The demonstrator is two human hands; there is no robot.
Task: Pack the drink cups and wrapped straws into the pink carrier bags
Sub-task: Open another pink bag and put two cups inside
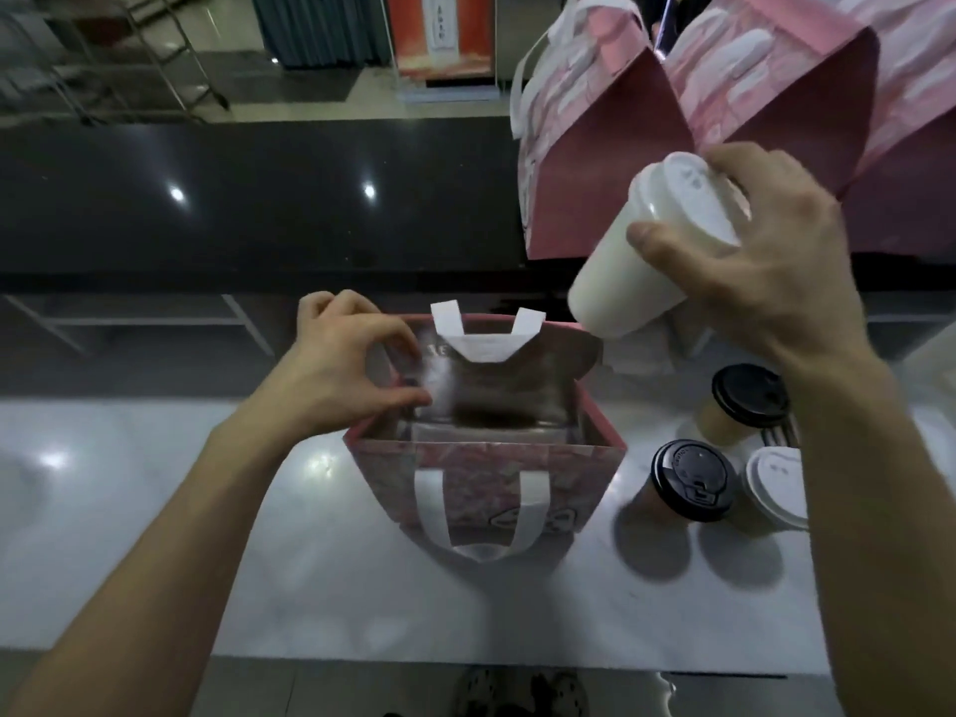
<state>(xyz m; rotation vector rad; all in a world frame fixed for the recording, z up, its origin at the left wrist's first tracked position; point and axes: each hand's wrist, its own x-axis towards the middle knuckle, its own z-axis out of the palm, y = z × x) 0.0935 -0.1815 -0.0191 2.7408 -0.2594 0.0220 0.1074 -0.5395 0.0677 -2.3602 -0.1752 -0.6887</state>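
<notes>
Right hand (pixel 765 271) fingers clamped round tilted white cup (pixel 652 251); left hand (pixel 336 370) pinches bag (pixel 486 458) rim. Cup probably crushable; hold mid-wall.

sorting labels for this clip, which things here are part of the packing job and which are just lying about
Part of the job:
- open pink bag, held by the left hand
- white cup in the right hand
- two black-lidded cups
- white-lidded cup
- closed pink bags

Just lying about:
- red banner
- dark counter

No text fully readable; raised lettering on black lid (pixel 693 479) and print inside pink carrier bag (pixel 491 390) (both blurred) illegible
</notes>
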